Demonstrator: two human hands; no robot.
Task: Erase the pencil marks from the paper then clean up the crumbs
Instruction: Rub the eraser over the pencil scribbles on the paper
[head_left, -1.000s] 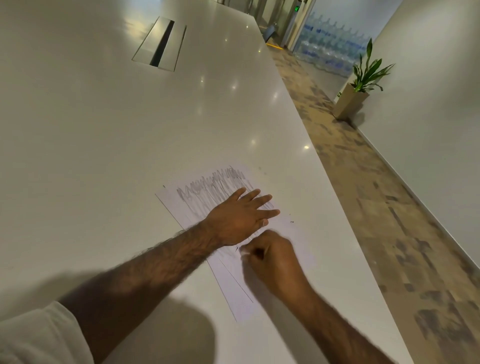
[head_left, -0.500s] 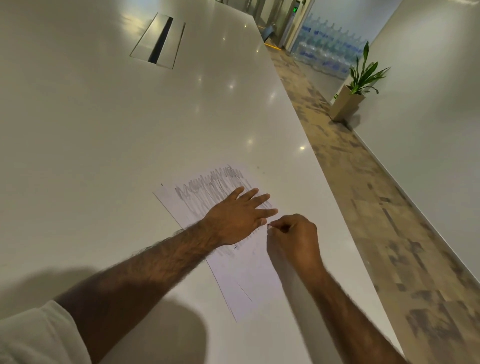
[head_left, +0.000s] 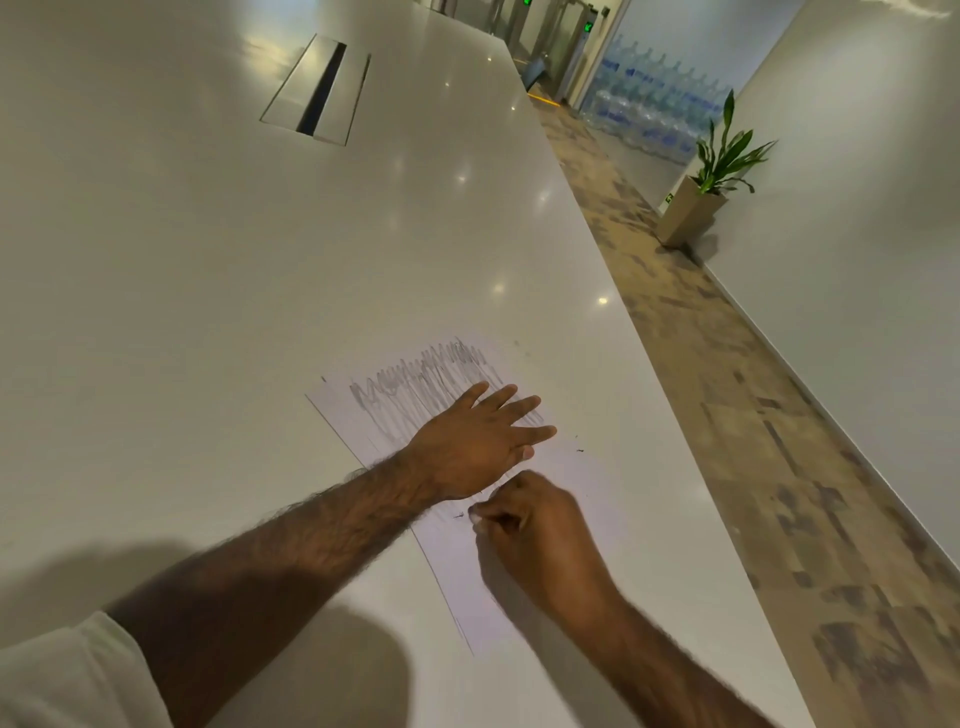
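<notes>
Your left hand (head_left: 470, 449) flat, fingers spread, pinning paper (head_left: 571, 488). Right hand (head_left: 524, 525) pinched shut, eraser unseen. Risk: hard stroke creases sheet, scatters crumbs (head_left: 578, 450) across table (head_left: 208, 312).

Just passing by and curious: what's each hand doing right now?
Left hand: open, flat on the paper.
Right hand: closed in a pinch; what it holds cannot be told.

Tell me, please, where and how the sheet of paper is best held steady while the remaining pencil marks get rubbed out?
Press down from above with a flat, spread palm, as the left hand does now. The paper lies flat on the table, so no edge is raised to pinch. Pin it beside the pencil marks, clear of the right hand.
</notes>
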